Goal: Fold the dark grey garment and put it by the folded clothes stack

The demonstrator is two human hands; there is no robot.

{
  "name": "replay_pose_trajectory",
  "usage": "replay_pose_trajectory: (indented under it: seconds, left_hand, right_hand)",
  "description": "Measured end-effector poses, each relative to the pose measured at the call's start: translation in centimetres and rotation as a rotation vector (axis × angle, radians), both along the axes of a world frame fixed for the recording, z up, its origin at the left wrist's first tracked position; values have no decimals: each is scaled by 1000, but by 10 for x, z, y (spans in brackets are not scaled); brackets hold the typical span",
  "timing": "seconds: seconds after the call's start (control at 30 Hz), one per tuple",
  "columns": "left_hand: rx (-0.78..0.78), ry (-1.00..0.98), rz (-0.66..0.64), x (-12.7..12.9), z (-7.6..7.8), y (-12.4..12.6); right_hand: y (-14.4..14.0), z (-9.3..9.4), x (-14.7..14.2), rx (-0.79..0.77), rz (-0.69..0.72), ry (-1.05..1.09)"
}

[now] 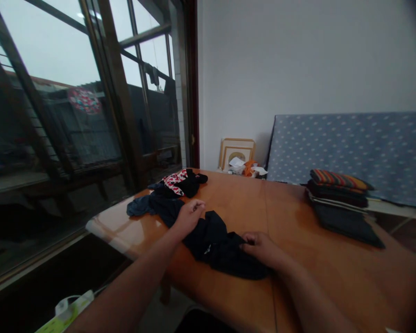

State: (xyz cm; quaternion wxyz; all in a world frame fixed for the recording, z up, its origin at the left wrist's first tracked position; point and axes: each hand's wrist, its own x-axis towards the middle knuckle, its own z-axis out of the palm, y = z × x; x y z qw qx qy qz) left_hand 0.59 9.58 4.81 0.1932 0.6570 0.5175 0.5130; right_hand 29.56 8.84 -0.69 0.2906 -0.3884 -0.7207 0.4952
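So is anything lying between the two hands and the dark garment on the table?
Nothing visible does. The left hand and the right hand both rest directly on the dark garment. The heap of unfolded clothes lies beyond it on the table, and the folded stack sits off to the right, apart.

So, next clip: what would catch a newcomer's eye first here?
Both hands grip a crumpled black garment at the near edge of the wooden table: the left hand on its upper edge, the right hand on its right side. Behind lies a pile of unfolded clothes, one red-and-white; a neat folded stack sits far right.
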Motion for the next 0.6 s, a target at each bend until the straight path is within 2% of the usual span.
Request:
replay_pose_trajectory:
  seconds: [0.07, 0.2, 0.27, 0.37, 0.47, 0.6]
  left_hand:
    - [-19, 79, -6, -6, -5, 2]
    - [-36, 211, -42, -2, -16, -1]
    - [-40, 291, -54, 1, -22, -2]
    - [-53, 419, -6, 4, -32, -4]
    - [-50, 508, 54, 5, -40, -5]
    - [-14, 498, 70, 3, -42, -6]
  right_hand:
    - [9, -4, 6, -47, -167, 146]
    - [33, -2, 32, -106, -815, 552]
    - [43, -2, 46, -100, -1037, 664]
    - [52, -8, 59, -41, -1141, 645]
    - [56, -17, 62, 23, -1119, 509]
    - [57, -20, 64, 37, -1148, 488]
